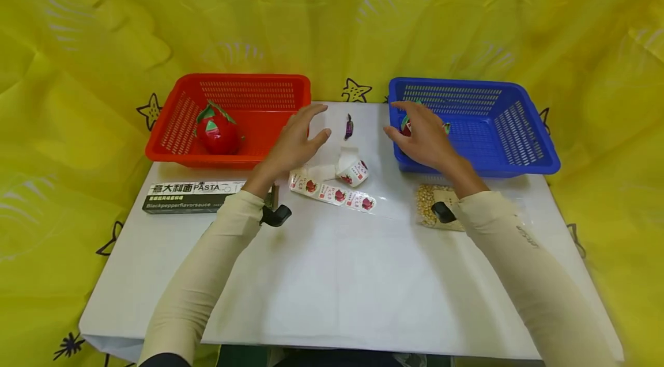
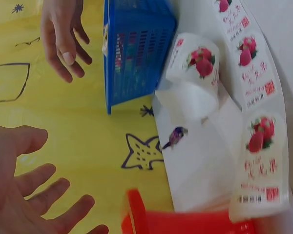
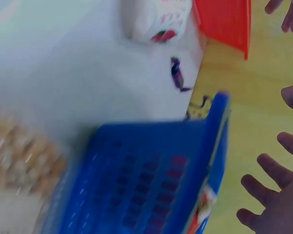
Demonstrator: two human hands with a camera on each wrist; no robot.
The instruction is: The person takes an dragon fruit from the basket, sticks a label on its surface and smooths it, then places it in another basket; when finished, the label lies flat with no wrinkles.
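Note:
My left hand (image 1: 298,139) hovers by the right end of the red basket (image 1: 259,161), fingers spread and holding nothing. In that basket lies a red dragon fruit (image 1: 218,135) with green leaf tips. My right hand (image 1: 427,133) is over the left end of the blue basket (image 1: 482,169), fingers apart and nothing gripped. A second red-and-green fruit (image 1: 406,125) in the blue basket is mostly hidden behind this hand. Between the hands, a purple wrapped candy (image 1: 349,127) lies on the table. Nearer is a roll of dragon fruit stickers (image 1: 354,172), its strip (image 1: 339,196) unrolled leftward.
A black-and-white pasta box (image 1: 181,199) lies before the red basket, partly behind the left forearm. In front of the blue basket is a clear bag of yellowish kernels (image 1: 426,205), partly covered by the right wrist. A yellow patterned cloth (image 1: 332,27) hangs behind the white table (image 1: 332,286).

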